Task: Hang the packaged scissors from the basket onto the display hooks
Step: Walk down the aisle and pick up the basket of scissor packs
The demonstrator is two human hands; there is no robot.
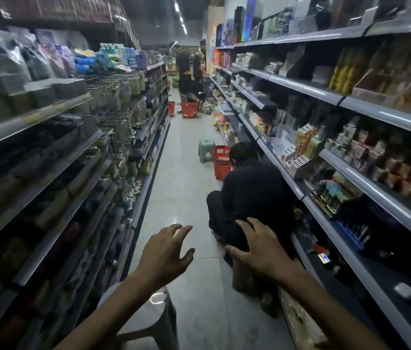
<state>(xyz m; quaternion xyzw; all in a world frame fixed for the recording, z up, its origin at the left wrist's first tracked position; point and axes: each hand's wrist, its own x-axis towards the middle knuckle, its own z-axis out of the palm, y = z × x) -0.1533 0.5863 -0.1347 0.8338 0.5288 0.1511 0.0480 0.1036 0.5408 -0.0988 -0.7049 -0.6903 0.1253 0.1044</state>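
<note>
Hands were held out empty, fingers spread, over a shop aisle. Packets on the left shelves [113, 102] were too blurred to be read. The left hand [166, 253] was held above a grey stool [146, 317]; a red basket [222, 162] was seen beyond, well apart; the right hand [259, 248] was held before a crouching person [249, 195]. No scissors could be made out. A trip over the stool, or a knock against that person, was judged possible in the narrow aisle.
</note>
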